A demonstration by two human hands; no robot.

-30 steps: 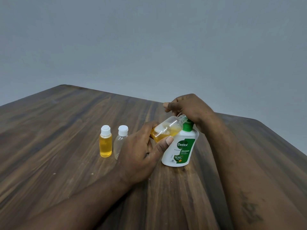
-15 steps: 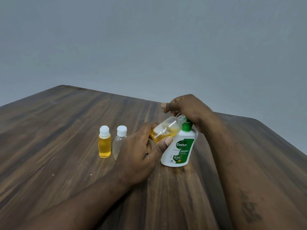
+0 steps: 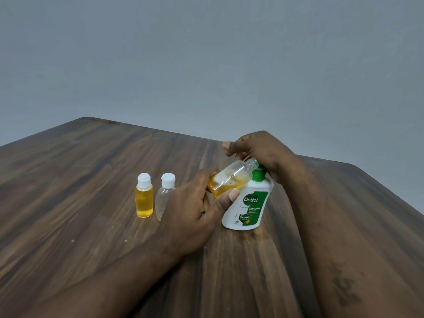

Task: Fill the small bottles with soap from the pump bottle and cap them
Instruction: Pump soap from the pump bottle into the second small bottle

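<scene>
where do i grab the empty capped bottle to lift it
Take the empty bottle by its clear body just below the white cap, probably coming from above and pinching front to back: it stands upright, and the full yellow bottle stands close on its left.

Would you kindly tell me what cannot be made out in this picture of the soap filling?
Head view:
- The pump bottle: its pump head and nozzle are covered by the right hand.
- Whether soap is flowing into the tilted open bottle: the nozzle is hidden.
- The clear capped bottle: its right side is behind the left hand.
- The label: its small print is too small.
</scene>
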